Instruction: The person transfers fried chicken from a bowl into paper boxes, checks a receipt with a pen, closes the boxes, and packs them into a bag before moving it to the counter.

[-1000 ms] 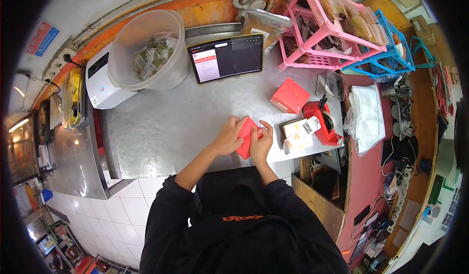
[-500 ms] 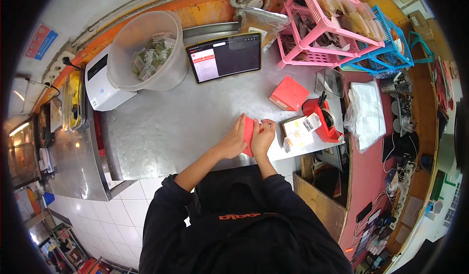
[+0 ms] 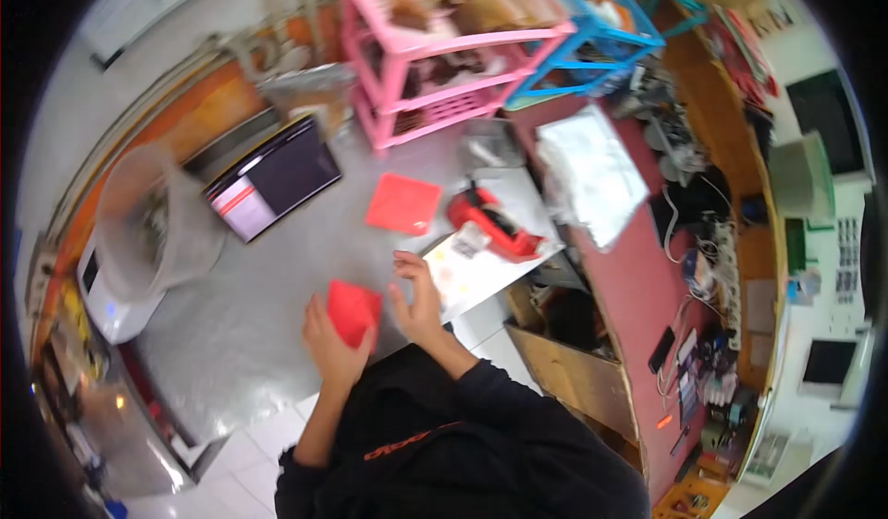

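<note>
In the head view my left hand (image 3: 335, 351) is wrapped round a small red packet (image 3: 353, 311) above the front part of the metal table (image 3: 231, 315). My right hand (image 3: 418, 304) is off the packet, its fingers apart and nothing between them, beside the white and yellow papers (image 3: 453, 269). Farther back lies a second red box (image 3: 403, 203). A red tape dispenser (image 3: 495, 226) stands to the right of the papers. The picture is somewhat blurred.
A tablet (image 3: 275, 179) leans at the back, with a clear tub (image 3: 148, 228) and a white device (image 3: 116, 311) to its left. Pink baskets (image 3: 435, 66) and blue baskets (image 3: 592, 43) stand behind. White plastic bags (image 3: 597, 175) lie on the right counter.
The view has turned to the right. My right hand has let go of the red packet and moved away to its right, opening its fingers. My left hand still holds the packet.
</note>
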Available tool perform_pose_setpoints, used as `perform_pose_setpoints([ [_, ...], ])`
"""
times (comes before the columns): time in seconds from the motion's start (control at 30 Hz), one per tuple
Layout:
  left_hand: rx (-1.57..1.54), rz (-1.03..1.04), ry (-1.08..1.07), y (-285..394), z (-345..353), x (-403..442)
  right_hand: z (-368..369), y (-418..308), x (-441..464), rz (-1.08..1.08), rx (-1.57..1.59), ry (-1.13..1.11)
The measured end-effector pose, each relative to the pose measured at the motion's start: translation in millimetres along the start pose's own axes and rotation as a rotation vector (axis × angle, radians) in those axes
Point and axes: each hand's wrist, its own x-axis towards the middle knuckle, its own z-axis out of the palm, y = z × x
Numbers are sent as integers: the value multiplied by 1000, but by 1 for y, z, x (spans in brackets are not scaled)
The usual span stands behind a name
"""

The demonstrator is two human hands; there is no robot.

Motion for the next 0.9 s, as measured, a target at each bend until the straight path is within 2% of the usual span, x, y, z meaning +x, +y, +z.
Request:
perform_pose_setpoints([
  [0.03,24,-32,-15,10,10,-6,-33,19,15,22,16,49],
  [0.07,54,-70,-25,16,17,-9,-70,35,40,15,-75,227],
  [0.1,47,-53,-23,19,27,-5,-114,62,77,-175,-236,364],
  [0.13,62,-34,9,18,37,1,-158,70,101,126,-295,449],
  [0.17,79,-14,42,17,44,8,-202,98,128,72,-294,566],
  [0.2,75,0,52,18,48,15,-242,120,152,111,-415,652],
  [0.27,58,86,2,27,55,36,-309,183,187,116,-446,736],
  [0.37,60,172,-96,54,61,71,-395,194,250,105,-415,868],
  [0.4,68,192,-104,61,69,80,-424,183,275,-31,-391,909],
  [0.43,79,212,-51,76,75,86,-458,167,303,-188,-494,976],
  [0.47,95,224,-3,89,75,90,-494,147,332,-239,-429,1009],
  [0.53,198,167,-161,105,64,95,-571,71,384,-609,-664,1080],
  [0.57,250,176,-196,77,69,98,-611,42,411,-679,-787,1122],
  [0.6,299,177,-227,52,73,106,-650,13,437,-712,-906,1108],
  [0.63,359,116,-235,59,69,112,-687,-8,463,-745,-1022,1092],
  [0.7,409,40,-217,80,58,113,-750,-30,515,-632,-1107,878],
  [0.73,392,-27,-234,92,55,112,-776,-31,543,-657,-1090,881],
  [0.8,352,-159,-264,116,51,109,-812,-15,598,36,-1478,454],
  [0.83,346,-192,-267,128,48,107,-815,-15,607,11,-1468,465],
  [0.9,346,-196,-271,160,50,115,-818,-10,614,-26,-1478,308],
])
